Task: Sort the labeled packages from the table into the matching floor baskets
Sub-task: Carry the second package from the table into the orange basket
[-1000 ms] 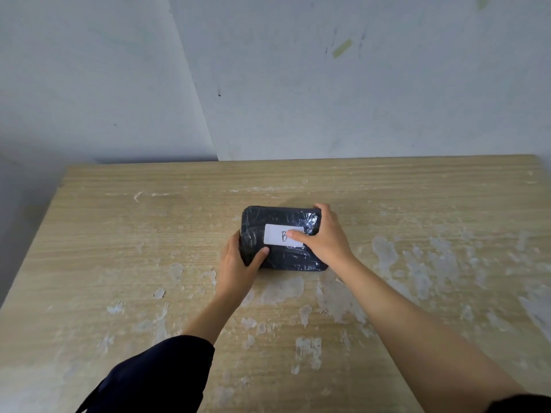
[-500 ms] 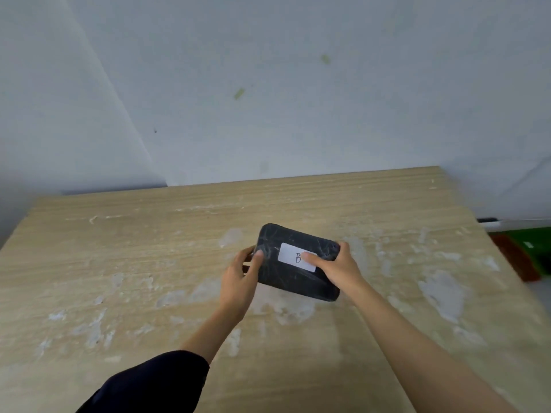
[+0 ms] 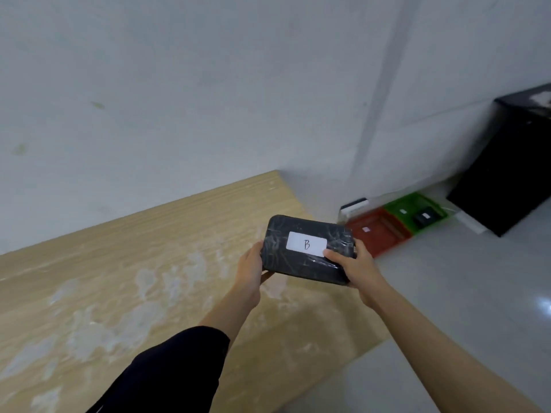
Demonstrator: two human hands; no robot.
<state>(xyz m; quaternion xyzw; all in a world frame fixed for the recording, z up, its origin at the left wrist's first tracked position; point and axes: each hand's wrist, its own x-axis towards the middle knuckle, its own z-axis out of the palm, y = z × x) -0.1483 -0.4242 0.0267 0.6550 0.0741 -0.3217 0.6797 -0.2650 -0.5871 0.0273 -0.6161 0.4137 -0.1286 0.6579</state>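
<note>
A black plastic-wrapped package [image 3: 301, 263] with a white label reading "B" is held in the air above the right edge of the wooden table [image 3: 119, 278]. My left hand [image 3: 252, 269] grips its left end and my right hand [image 3: 356, 268] grips its right end, thumb on the label's corner. On the floor to the right stand a red basket [image 3: 384, 234] with a small white tag inside and a green basket [image 3: 417, 204] holding a black package.
A black cabinet [image 3: 507, 174] stands against the wall beyond the green basket. A white object [image 3: 353, 205] sits by the wall behind the red basket. Grey floor [image 3: 462, 293] stretches to the right of the table.
The package has been lifted off the table and carried right, past the table's edge. The view has swung right, bringing the floor baskets and black cabinet into sight.
</note>
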